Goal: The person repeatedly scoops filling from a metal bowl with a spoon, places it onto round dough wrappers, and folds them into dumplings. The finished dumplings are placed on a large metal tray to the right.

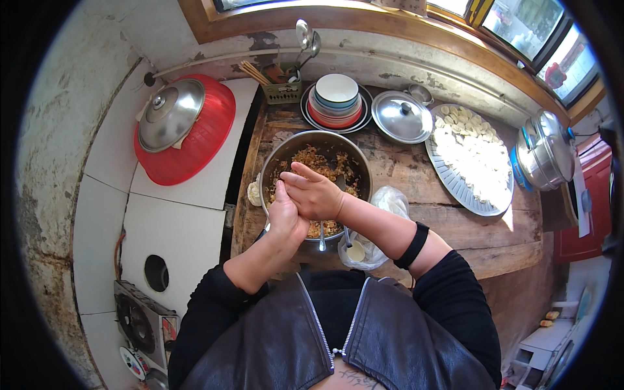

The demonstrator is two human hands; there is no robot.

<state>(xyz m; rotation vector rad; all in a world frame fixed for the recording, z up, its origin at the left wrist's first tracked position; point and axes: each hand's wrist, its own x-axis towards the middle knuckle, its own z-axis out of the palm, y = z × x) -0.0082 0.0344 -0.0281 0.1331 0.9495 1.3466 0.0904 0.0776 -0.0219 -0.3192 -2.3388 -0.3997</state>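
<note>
My left hand (287, 214) and my right hand (314, 192) are pressed together above a large steel pot (365, 168). Whether something lies between the palms is hidden. Chopped filling (312, 157) lines the pot, and the handle of a metal spoon (322, 239) sticks out at its near side. To the right of the pot, a plastic bag (373, 256) surrounds a pale round piece, perhaps dough (356, 252), with another utensil handle beside it. A crumpled white item (254, 191) lies at the pot's left edge.
An oval tray (451, 185) holds many pale dumplings at the right. Stacked bowls (336, 88), a steel lid (400, 119) and a utensil basket (282, 92) stand behind the pot. A red plastic basket (214, 136) under a lid is at left; a steamer pot (551, 156) stands far right.
</note>
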